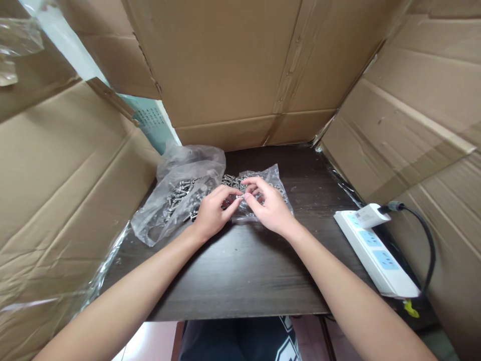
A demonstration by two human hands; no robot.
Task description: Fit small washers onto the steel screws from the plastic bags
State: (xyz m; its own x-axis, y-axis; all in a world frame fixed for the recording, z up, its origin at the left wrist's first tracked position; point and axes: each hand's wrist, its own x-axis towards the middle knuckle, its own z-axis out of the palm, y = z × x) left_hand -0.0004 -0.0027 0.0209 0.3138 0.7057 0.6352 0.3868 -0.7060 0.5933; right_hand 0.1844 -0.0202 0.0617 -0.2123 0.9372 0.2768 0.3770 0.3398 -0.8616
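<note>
Over the table, my left hand [215, 209] pinches a small silvery bolt [239, 196] between thumb and fingertips. My right hand [271, 204] meets it from the other side, thumb and fingers closed at the bolt's right end. Any small part in those right fingertips is too tiny to make out. Left of my hands lies a clear plastic bag [145, 225] with many metal bolts [180, 193] in it. More bolts [230, 179] lie in a pile just behind my hands. Under my right hand is a second clear bag [273, 174] with small ring-shaped metal pieces, partly covered.
Cardboard walls [233, 65] enclose the dark wooden table [240, 271] at the back and both sides. At the right stands a white power strip [370, 255] with a plugged-in white adapter [372, 215] and a black cable [430, 245]. The table's front edge is close to my body.
</note>
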